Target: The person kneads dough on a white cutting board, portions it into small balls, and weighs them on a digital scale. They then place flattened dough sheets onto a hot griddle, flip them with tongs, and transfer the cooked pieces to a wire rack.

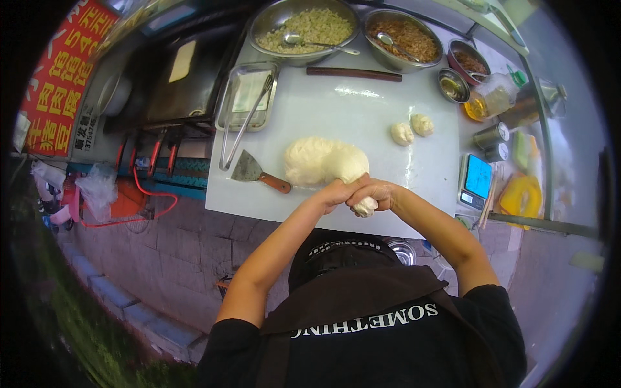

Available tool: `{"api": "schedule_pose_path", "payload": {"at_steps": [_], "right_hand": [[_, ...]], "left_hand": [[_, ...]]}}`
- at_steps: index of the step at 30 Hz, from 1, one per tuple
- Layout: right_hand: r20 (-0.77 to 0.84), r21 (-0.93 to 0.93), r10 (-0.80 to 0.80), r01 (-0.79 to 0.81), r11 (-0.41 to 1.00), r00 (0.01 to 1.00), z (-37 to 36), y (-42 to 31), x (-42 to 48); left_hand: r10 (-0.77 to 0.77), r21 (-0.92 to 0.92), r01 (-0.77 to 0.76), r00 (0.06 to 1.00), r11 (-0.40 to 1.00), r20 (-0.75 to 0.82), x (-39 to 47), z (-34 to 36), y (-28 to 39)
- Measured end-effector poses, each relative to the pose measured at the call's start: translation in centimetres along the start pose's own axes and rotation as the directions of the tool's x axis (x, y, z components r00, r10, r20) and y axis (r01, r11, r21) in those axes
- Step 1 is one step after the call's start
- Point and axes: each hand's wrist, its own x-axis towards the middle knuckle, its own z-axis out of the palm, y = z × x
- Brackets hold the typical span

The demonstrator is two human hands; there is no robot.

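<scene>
A large lump of pale dough [315, 160] lies on the white work surface, its right end drawn up towards me. My left hand [335, 195] grips the neck of this dough at its near end. Around the same narrow part closes my right hand [376, 193], touching the left, with a small knob of dough bulging out below the fingers. Two small dough balls [402, 134] sit side by side to the right. Left of the big lump lies a metal scraper with a wooden handle [275, 183].
Beyond the dough lie a dark wooden stick [354, 74] and steel bowls of chopped filling [303, 29] and brown filling [407, 41]. A metal tray [274, 97] with tongs [245, 123] stands left, beside a griddle [179, 97]. At right are a digital scale [475, 179] and an oil jug [478, 106].
</scene>
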Motion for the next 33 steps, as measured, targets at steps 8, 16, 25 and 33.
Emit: {"api": "schedule_pose_path", "payload": {"at_steps": [8, 16, 25, 33], "right_hand": [[-0.563, -0.537, -0.406, 0.054, 0.842, 0.720, 0.4, 3.6, -1.3], [-0.218, -0.975, -0.914, -0.047, 0.215, 0.342, 3.2, 2.8, -7.1], [-0.208, -0.977, -0.977, 0.048, 0.206, -0.041, 4.6, 0.8, -12.6], [-0.531, -0.749, -0.838, 0.394, 0.533, 0.126, -4.0, 6.7, -12.7]], "left_hand": [[0.149, -0.018, -0.167, 0.916, 0.986, -0.372, 4.3, 4.8, -3.0], [-0.104, -0.498, -0.149, 0.889, 0.854, -0.445, 10.4, 6.8, -3.0], [0.080, -0.659, 0.327, 0.858, 0.677, 0.508, 3.1, 12.0, 3.9], [-0.044, -0.351, 0.235, 0.879, 0.906, 0.475, 5.1, 11.9, 1.2]]}}
